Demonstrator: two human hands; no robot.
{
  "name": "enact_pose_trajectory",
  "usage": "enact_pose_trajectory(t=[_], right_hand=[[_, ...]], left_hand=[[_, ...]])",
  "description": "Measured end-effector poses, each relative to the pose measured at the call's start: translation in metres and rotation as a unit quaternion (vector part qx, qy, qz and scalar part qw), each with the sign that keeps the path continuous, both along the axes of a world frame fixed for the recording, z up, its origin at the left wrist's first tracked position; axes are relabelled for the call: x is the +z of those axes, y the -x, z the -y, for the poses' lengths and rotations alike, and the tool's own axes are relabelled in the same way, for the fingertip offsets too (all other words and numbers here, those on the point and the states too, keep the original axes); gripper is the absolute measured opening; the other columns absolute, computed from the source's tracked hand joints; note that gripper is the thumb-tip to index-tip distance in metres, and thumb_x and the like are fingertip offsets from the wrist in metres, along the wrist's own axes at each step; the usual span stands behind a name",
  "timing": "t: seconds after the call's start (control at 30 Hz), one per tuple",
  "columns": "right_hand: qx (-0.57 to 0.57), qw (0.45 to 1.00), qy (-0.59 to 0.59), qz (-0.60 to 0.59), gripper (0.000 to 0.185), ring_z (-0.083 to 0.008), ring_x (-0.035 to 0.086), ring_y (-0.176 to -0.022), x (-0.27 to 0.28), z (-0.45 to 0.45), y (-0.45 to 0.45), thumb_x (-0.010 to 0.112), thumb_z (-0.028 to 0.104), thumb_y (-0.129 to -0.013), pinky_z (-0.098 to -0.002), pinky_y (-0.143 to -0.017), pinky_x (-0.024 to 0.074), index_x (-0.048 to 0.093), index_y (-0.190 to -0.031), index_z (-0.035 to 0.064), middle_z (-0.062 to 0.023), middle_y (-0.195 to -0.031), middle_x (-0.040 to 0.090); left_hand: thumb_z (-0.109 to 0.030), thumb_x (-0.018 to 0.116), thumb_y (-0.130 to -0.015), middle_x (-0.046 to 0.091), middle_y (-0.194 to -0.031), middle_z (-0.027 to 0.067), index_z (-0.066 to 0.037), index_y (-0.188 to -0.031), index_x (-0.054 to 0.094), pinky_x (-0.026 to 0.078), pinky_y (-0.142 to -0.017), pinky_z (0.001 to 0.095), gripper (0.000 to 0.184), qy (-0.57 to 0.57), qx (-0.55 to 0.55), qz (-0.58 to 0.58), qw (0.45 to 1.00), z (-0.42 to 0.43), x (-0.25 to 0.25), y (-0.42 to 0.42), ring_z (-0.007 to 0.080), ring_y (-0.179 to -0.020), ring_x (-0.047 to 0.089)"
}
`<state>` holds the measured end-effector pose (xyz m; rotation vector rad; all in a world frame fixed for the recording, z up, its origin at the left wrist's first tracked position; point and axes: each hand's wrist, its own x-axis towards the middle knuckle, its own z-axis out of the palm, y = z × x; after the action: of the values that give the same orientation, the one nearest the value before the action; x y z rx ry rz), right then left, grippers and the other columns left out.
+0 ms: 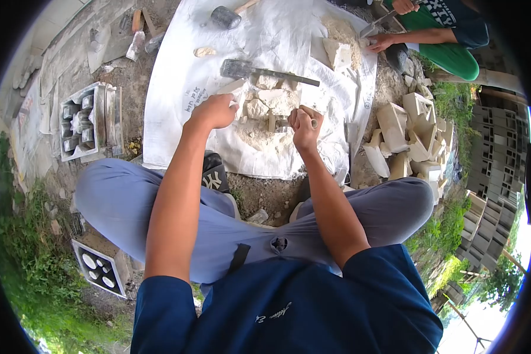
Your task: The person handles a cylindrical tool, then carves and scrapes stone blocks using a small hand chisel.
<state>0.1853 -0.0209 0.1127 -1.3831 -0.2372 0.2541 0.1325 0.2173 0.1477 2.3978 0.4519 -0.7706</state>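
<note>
My left hand (216,111) is closed at the left edge of the rubble, its fingers curled against a pale stone piece (236,89). In my right hand (305,127) is a short-handled tool (279,122) with a tan, blocky end; its exact kind is unclear. That end rests over the broken pale chunks (257,108) and crumbs in front of me. Just beyond them lies a dark-headed mallet (236,69), its handle pointing right. Everything sits on a white sheet (174,127) with handwriting on it.
A second mallet (225,17) lies at the sheet's far side. Another person's hand (382,42) is at the upper right, near a pale block (337,54). Cast pale blocks (420,127) are piled on the right. A metal mould (82,121) stands on the left.
</note>
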Motion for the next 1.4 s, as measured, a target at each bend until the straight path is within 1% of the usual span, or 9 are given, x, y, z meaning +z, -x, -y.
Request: enact_pose_trajectory(t=[0.27, 0.43, 0.63, 0.7, 0.83, 0.9, 1.07, 1.23, 1.4], right_hand=[[-0.038, 0.993, -0.112, 0.005, 0.052, -0.0091, 0.027, -0.048, 0.067, -0.008, -0.013, 0.047, 0.015, -0.102, -0.0303, -0.047, 0.0199, 0.033, -0.053, 0.0062, 0.0006, -0.050, 0.031], [-0.034, 0.999, -0.011, -0.008, 0.050, -0.0073, 0.028, -0.049, 0.006, 0.002, -0.015, 0.049, 0.015, -0.101, -0.0295, -0.047, 0.0215, 0.037, -0.054, 0.0053, 0.0015, -0.051, 0.035], [-0.007, 1.000, 0.002, 0.005, 0.048, -0.0085, 0.027, -0.047, 0.048, -0.003, -0.015, 0.051, 0.010, -0.098, -0.0301, -0.046, 0.0217, 0.035, -0.052, 0.0052, 0.0008, -0.049, 0.034], [-0.006, 1.000, -0.010, 0.001, 0.048, -0.0108, 0.027, -0.046, 0.060, -0.002, -0.010, 0.049, 0.009, -0.096, -0.0306, -0.046, 0.0230, 0.032, -0.051, 0.0061, -0.0015, -0.049, 0.034], [0.004, 0.999, 0.051, -0.001, 0.046, -0.0103, 0.030, -0.049, -0.014, 0.010, -0.010, 0.050, 0.011, -0.096, -0.0304, -0.048, 0.0233, 0.034, -0.053, 0.0059, -0.0014, -0.052, 0.037], [-0.010, 0.999, 0.044, -0.021, 0.047, -0.0103, 0.029, -0.049, 0.005, 0.003, -0.017, 0.050, 0.011, -0.097, -0.0304, -0.048, 0.0227, 0.034, -0.053, 0.0057, -0.0011, -0.051, 0.037], [0.002, 1.000, 0.010, -0.007, 0.049, -0.0098, 0.027, -0.048, 0.058, -0.003, -0.008, 0.049, 0.012, -0.099, -0.0302, -0.048, 0.0207, 0.035, -0.052, 0.0055, 0.0002, -0.048, 0.033], [0.026, 0.994, 0.102, 0.011, 0.039, -0.0059, 0.030, -0.054, -0.016, 0.009, -0.009, 0.051, 0.012, -0.096, -0.0289, -0.048, 0.0241, 0.040, -0.060, 0.0043, 0.0036, -0.056, 0.036], [-0.009, 0.998, 0.041, -0.054, 0.037, -0.0045, 0.031, -0.055, 0.027, -0.002, -0.009, 0.055, 0.010, -0.092, -0.0290, -0.048, 0.0224, 0.040, -0.059, 0.0039, 0.0046, -0.057, 0.037]], left_hand=[[-0.034, 0.051, -0.101, 0.061, -0.133, 0.0194, -0.012, -0.135, 0.058, 0.044, -0.105, 0.0470, 0.040, 0.010, 0.011, 0.067, 0.998, -0.003, -0.006, 0.001, 0.0360, -0.126, 0.055], [-0.034, 0.051, -0.101, 0.061, -0.133, 0.0193, -0.012, -0.135, 0.059, 0.044, -0.105, 0.0461, 0.041, 0.009, 0.017, 0.012, 1.000, -0.006, -0.007, -0.002, 0.0368, -0.125, 0.056], [-0.033, 0.051, -0.101, 0.062, -0.131, 0.0212, -0.010, -0.135, 0.058, 0.044, -0.105, 0.0464, 0.042, 0.008, 0.003, 0.028, 1.000, -0.002, -0.008, 0.001, 0.0376, -0.124, 0.057], [-0.035, 0.048, -0.100, 0.060, -0.137, 0.0115, -0.017, -0.136, 0.058, 0.045, -0.105, 0.0467, 0.041, 0.001, 0.000, 0.007, 1.000, -0.004, -0.005, -0.001, 0.0316, -0.127, 0.056], [-0.035, 0.048, -0.100, 0.059, -0.139, 0.0112, -0.018, -0.137, 0.057, 0.045, -0.106, 0.0469, 0.042, 0.000, -0.004, -0.008, 1.000, 0.000, -0.004, -0.006, 0.0316, -0.128, 0.055], [-0.032, 0.052, -0.100, 0.064, -0.128, 0.0207, -0.012, -0.133, 0.060, 0.046, -0.102, 0.0466, 0.039, 0.010, -0.004, 0.024, 1.000, 0.004, -0.002, -0.006, 0.0384, -0.120, 0.059], [-0.033, 0.053, -0.101, 0.063, -0.128, 0.0216, -0.011, -0.132, 0.060, 0.046, -0.102, 0.0466, 0.040, -0.004, -0.011, 0.050, 0.999, 0.002, -0.014, -0.002, 0.0385, -0.120, 0.059], [-0.034, 0.052, -0.101, 0.063, -0.129, 0.0222, -0.006, -0.132, 0.060, 0.045, -0.103, 0.0461, 0.042, 0.013, 0.002, 0.038, 0.999, 0.002, -0.003, -0.002, 0.0383, -0.122, 0.058], [-0.034, 0.052, -0.101, 0.062, -0.129, 0.0220, -0.007, -0.132, 0.059, 0.045, -0.103, 0.0463, 0.042, 0.017, -0.014, 0.021, 1.000, 0.003, 0.003, -0.008, 0.0379, -0.122, 0.058]])
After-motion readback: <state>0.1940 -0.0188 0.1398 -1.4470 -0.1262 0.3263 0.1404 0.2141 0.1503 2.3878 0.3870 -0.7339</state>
